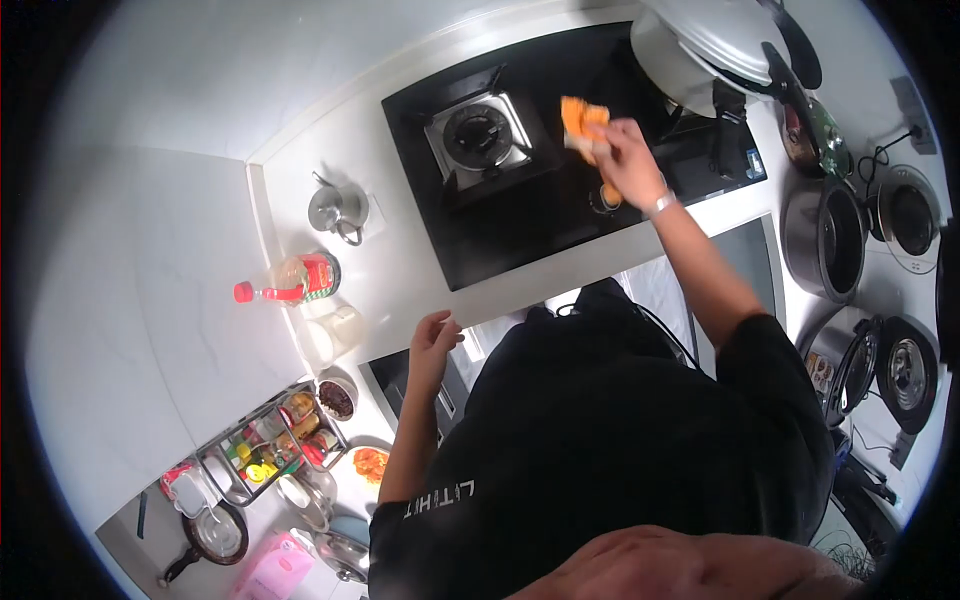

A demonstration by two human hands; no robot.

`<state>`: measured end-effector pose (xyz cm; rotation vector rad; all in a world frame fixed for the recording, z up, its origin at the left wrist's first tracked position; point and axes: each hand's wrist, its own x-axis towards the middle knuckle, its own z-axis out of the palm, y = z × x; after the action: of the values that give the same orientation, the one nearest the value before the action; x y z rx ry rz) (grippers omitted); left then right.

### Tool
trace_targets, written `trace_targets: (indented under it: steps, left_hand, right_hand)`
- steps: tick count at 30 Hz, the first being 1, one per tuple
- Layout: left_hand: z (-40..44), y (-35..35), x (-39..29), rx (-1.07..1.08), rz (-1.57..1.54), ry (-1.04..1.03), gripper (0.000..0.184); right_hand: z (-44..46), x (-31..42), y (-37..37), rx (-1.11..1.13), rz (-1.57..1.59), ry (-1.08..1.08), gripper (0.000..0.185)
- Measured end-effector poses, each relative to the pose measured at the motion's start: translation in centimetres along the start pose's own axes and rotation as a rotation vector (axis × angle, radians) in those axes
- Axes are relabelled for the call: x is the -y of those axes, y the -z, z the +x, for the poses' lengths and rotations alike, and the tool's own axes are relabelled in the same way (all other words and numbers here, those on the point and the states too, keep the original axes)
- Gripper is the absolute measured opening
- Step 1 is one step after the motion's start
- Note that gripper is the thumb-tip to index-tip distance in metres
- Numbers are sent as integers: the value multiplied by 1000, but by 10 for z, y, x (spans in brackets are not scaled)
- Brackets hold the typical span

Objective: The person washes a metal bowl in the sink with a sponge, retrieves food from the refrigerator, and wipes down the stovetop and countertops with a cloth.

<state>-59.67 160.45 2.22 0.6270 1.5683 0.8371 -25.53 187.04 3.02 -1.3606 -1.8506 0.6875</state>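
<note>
My right hand (630,165) is closed on an orange cloth (583,122) above the black glass gas cooktop (510,230). Part of the cloth hangs out beyond the fingers. A control knob (611,195) lies just below this hand. To the left stands a burner (478,137) with a square metal tray. Near the counter's front edge hovers my left hand (435,343), fingers loosely bent and apart, with nothing in it. A large pressure cooker (690,60) with a lid covers the cooktop's right rear part.
On the left counter are a metal pot with a spout (335,208), a red-capped bottle (312,277), a whitish jar (335,335) and a bowl of dark bits (336,398). A rack (270,445) holds condiments. At the right stand a dark pot (825,240) and an open-lidded cooker (845,360).
</note>
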Motion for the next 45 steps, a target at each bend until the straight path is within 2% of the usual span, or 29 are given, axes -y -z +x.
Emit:
trace_targets:
  steps: [2,4,6,12,14,16,17,18,20,22,23,26,28,30,33,36,38,39,40,42,45]
  left_hand:
    - [-8,20,15,-45,-15,25,33]
    - [-17,28,19,-84,-85,77,32]
    - [-23,34,30,-100,-136,113,32]
    - [-30,33,56,-151,-213,224,31]
    - [-31,29,55,-182,-233,245,30]
    - [-33,29,60,-203,-262,270,30]
    - [-33,28,65,-212,-284,281,30]
    - [-33,28,69,-221,-307,293,30]
    - [-35,27,74,-243,-325,319,30]
    - [-37,24,77,-265,-348,340,31]
    - [-38,23,78,-278,-361,348,31]
    - [-42,19,87,-302,-385,372,31]
    - [-44,16,90,-312,-394,382,31]
    - [-44,13,92,-330,-404,385,31]
    - [-47,9,93,-368,-424,368,30]
    - [-43,10,95,-408,-416,327,29]
    - [-40,10,97,-433,-389,279,28]
    - [-37,10,97,-451,-370,241,28]
    - [-32,12,96,-469,-348,200,27]
    - [-27,18,95,-530,-312,116,27]
    - [-24,29,101,-613,-286,47,26]
  right_hand:
    - [31,-14,-25,177,-79,-160,41]
    - [44,-75,-61,375,-112,-132,43]
    - [55,-82,-70,346,-53,-146,42]
    - [136,-101,-101,356,-183,-161,38]
    - [173,-111,-110,340,-243,-84,36]
    - [209,-117,-120,329,-133,-128,31]
    - [228,-108,-122,405,-146,-132,32]
    - [253,-114,-126,524,-132,-225,40]
    - [303,-173,-146,564,-294,33,40]
    - [325,-135,-159,674,-438,18,36]
    - [315,-32,-157,807,-470,-296,30]
    - [336,-43,-214,774,-498,369,30]
    - [329,-30,-262,729,-231,184,26]
    - [324,-8,-318,765,-197,415,24]
    - [299,66,-353,847,-296,393,20]
    - [269,138,-344,947,-470,329,18]
    - [255,161,-350,994,-561,305,19]
    - [252,147,-369,956,-532,392,20]
    - [252,129,-397,861,-440,382,22]
    - [253,114,-401,636,-288,500,13]
    - [278,128,-333,696,83,555,6]
